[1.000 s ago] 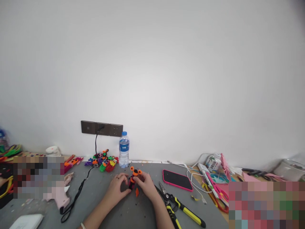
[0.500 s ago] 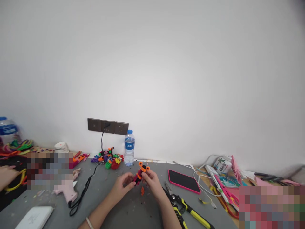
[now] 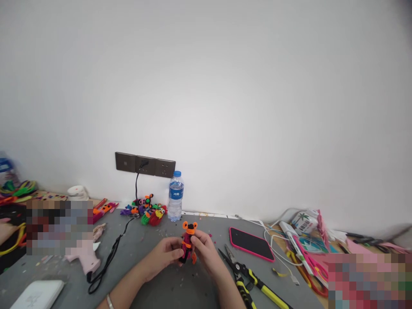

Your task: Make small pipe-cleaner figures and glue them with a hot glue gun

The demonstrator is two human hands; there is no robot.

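A small fuzzy pipe-cleaner figure (image 3: 189, 231) stands nearly upright between my hands, just above the grey table. It has a black and orange head with two round orange ears, and a magenta and black body with orange bands. My left hand (image 3: 162, 257) pinches its lower body from the left. With thumb and fingers, my right hand (image 3: 207, 253) grips its upper body from the right. A pointed orange piece (image 3: 194, 257) shows at the figure's lower right; whether it is joined on is hard to see.
Yellow-and-black pliers (image 3: 257, 281) lie right of my forearm, near a pink-cased phone (image 3: 251, 243). A water bottle (image 3: 176, 197) stands by the wall beside several pipe-cleaner figures (image 3: 154, 214). Leftward lie a pink glue gun (image 3: 85, 257) and a white box (image 3: 41, 294). Another person's hand (image 3: 8, 231) shows far left.
The figure has turned from a rightward tilt to nearly upright, its head now more toward the front. Both hands have shifted slightly with it. The camera view has moved a little.
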